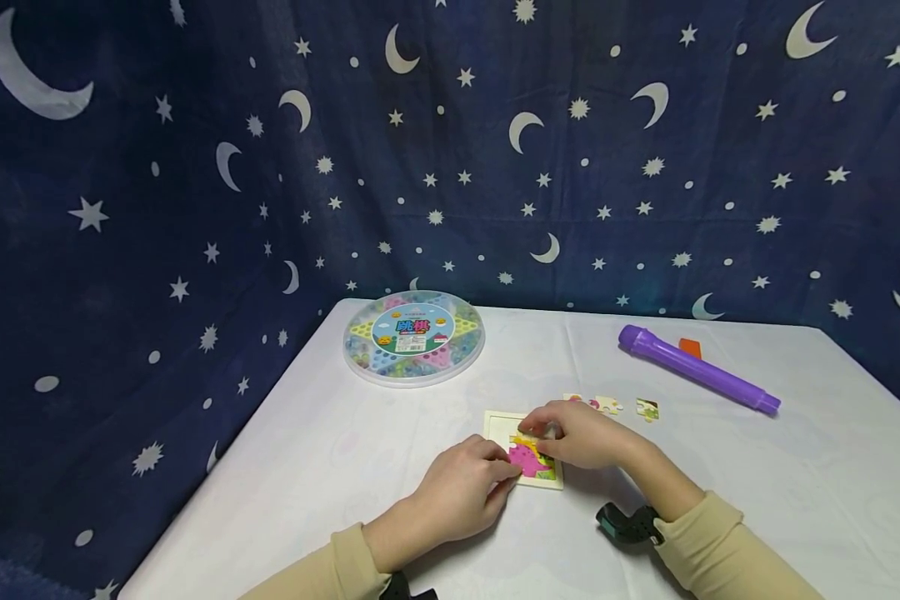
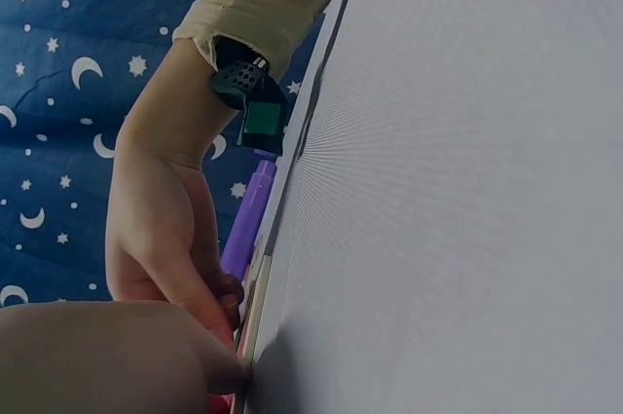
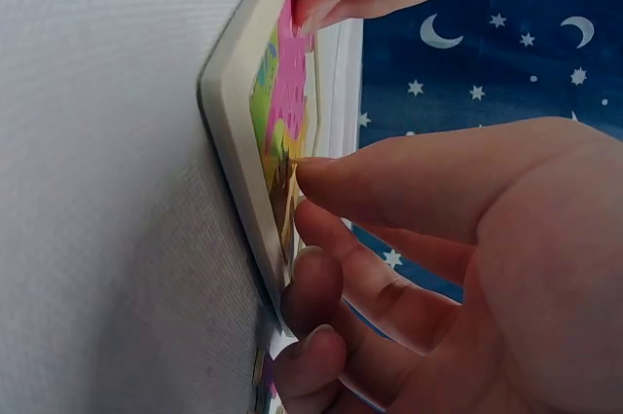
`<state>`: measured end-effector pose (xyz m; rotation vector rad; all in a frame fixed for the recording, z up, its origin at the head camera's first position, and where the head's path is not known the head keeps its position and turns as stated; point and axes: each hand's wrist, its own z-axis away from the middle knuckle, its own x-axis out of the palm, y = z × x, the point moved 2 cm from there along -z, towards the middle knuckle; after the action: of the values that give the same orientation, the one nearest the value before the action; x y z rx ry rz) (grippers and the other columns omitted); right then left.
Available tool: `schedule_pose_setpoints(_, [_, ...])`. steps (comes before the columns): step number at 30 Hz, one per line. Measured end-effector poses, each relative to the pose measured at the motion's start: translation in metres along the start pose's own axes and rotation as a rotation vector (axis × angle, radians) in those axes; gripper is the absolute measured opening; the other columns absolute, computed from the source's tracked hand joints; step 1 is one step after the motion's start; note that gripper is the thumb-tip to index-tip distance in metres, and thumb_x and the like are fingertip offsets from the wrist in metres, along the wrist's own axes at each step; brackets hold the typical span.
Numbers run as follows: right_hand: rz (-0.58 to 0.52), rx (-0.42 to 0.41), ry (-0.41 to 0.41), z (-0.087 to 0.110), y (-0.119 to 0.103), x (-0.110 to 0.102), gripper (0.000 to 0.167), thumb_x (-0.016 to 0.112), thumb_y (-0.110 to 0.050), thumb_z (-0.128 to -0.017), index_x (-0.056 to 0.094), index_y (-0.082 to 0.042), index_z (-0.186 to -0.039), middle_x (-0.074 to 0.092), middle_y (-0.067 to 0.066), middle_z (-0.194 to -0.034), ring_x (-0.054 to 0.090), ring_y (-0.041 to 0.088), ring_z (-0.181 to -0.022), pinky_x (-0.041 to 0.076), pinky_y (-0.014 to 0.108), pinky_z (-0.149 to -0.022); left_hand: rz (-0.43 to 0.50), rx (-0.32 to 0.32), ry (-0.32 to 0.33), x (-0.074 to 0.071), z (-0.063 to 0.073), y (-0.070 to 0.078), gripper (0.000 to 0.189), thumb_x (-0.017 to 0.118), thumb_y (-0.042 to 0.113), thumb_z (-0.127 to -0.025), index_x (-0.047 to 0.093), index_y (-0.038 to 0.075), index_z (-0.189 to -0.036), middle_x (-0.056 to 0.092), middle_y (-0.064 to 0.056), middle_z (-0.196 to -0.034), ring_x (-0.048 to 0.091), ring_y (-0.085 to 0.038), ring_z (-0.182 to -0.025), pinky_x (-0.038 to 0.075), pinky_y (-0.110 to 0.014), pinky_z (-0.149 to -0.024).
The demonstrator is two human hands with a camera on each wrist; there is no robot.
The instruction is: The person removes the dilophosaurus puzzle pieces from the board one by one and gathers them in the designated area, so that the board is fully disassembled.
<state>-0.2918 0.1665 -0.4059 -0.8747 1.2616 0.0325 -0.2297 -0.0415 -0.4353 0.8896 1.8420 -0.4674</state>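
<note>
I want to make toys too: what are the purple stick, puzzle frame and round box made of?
Stick: probably plastic, smooth, slightly glossy; its purple is even. Frame: maybe wood or board, matte; its pale rim looks thick and plain. Box: likely clear plastic, smooth; colours show through.

Items visible: one table [image 1: 285, 467]; two hands, a left hand [image 1: 461, 490] and a right hand [image 1: 585, 435]; two sleeves [image 1: 727, 546]; two wrist-worn devices [image 1: 628, 527]; one puzzle tray [image 1: 499, 427]; at least three loose puzzle pieces [image 1: 647, 409]; one round game box [image 1: 457, 358]; one purple stick [image 1: 697, 369]; one orange block [image 1: 690, 347].
</note>
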Motion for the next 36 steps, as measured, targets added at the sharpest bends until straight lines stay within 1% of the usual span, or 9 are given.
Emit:
schedule_pose_setpoints(8, [-0.015, 0.038, 0.012, -0.0024, -0.0026, 0.0037, 0.025, 0.071, -0.006, -0.091, 0.072, -0.012, -0.115, 0.067, -0.005, -0.1, 0.059, 0.015, -0.087, 0.053, 0.038, -0.082, 0.021, -0.01, 0.006, 0.001, -0.0017, -0.0018, 0.013, 0.075, 0.023, -0.093, 0.083, 0.02, -0.103, 0.069, 0.007, -0.096, 0.061, -0.008, -0.09, 0.052, -0.023, -0.076])
schedule_pose_setpoints(12, [-0.026, 0.083, 0.027, -0.0039, -0.0039, 0.006, 0.024, 0.07, -0.004, -0.089, 0.072, -0.013, -0.112, 0.067, -0.004, -0.099, 0.059, 0.016, -0.088, 0.054, 0.042, -0.085, 0.027, -0.006, 0.017, 0.0013, -0.0019, -0.0021, 0.013, 0.075, 0.024, -0.093, 0.083, 0.02, -0.103, 0.069, 0.007, -0.096, 0.061, -0.009, -0.09, 0.052, -0.024, -0.076])
schedule_pose_setpoints(14, [-0.023, 0.091, 0.035, -0.0047, -0.0045, 0.0069, 0.023, 0.071, -0.003, -0.088, 0.072, -0.013, -0.11, 0.067, -0.004, -0.098, 0.058, 0.016, -0.088, 0.053, 0.043, -0.087, 0.03, -0.004, 0.022, 0.0015, -0.0018, -0.0018, 0.013, 0.075, 0.025, -0.093, 0.083, 0.02, -0.103, 0.07, 0.006, -0.097, 0.061, -0.01, -0.091, 0.053, -0.025, -0.076])
schedule_pose_setpoints(19, [-0.027, 0.103, 0.054, -0.0061, -0.0054, 0.0085, 0.022, 0.071, -0.003, -0.088, 0.07, -0.013, -0.107, 0.064, -0.004, -0.096, 0.057, 0.017, -0.087, 0.053, 0.042, -0.087, 0.028, -0.004, 0.031, 0.002, -0.0017, -0.0017, 0.014, 0.075, 0.026, -0.093, 0.083, 0.02, -0.103, 0.07, 0.006, -0.097, 0.062, -0.01, -0.091, 0.053, -0.026, -0.077])
schedule_pose_setpoints(23, [-0.049, 0.124, 0.075, -0.0061, -0.0042, 0.0079, 0.023, 0.071, -0.003, -0.087, 0.07, -0.014, -0.107, 0.066, -0.004, -0.097, 0.058, 0.017, -0.087, 0.053, 0.04, -0.085, 0.023, 0.001, 0.039, 0.0021, -0.0023, -0.0017, 0.013, 0.075, 0.026, -0.093, 0.083, 0.02, -0.103, 0.07, 0.006, -0.098, 0.062, -0.01, -0.092, 0.053, -0.026, -0.077])
schedule_pose_setpoints(26, [-0.063, 0.121, 0.088, -0.0057, -0.0032, 0.0071, 0.024, 0.071, -0.002, -0.087, 0.069, -0.015, -0.106, 0.067, -0.004, -0.097, 0.059, 0.016, -0.085, 0.053, 0.038, -0.08, 0.024, 0.002, 0.039, 0.002, -0.0028, -0.0014, 0.014, 0.075, 0.026, -0.093, 0.083, 0.02, -0.103, 0.07, 0.006, -0.098, 0.062, -0.011, -0.092, 0.053, -0.026, -0.076])
schedule_pose_setpoints(32, [-0.081, 0.057, 0.116, -0.0052, -0.0024, 0.0044, 0.024, 0.071, -0.001, -0.085, 0.069, -0.014, -0.105, 0.069, -0.004, -0.095, 0.062, 0.014, -0.082, 0.054, 0.036, -0.077, 0.016, -0.009, 0.024, 0.0016, -0.0022, -0.0013, 0.014, 0.074, 0.026, -0.094, 0.083, 0.02, -0.103, 0.07, 0.006, -0.098, 0.062, -0.011, -0.091, 0.053, -0.027, -0.075])
schedule_pose_setpoints(36, [-0.115, 0.06, 0.128, -0.0048, -0.0023, 0.0023, 0.02, 0.072, -0.006, -0.087, 0.069, -0.015, -0.104, 0.068, -0.004, -0.093, 0.061, 0.015, -0.079, 0.054, 0.035, -0.073, 0.016, -0.01, 0.018, 0.0014, -0.0023, -0.0015, 0.014, 0.074, 0.026, -0.094, 0.082, 0.02, -0.103, 0.07, 0.006, -0.099, 0.062, -0.011, -0.092, 0.053, -0.027, -0.075])
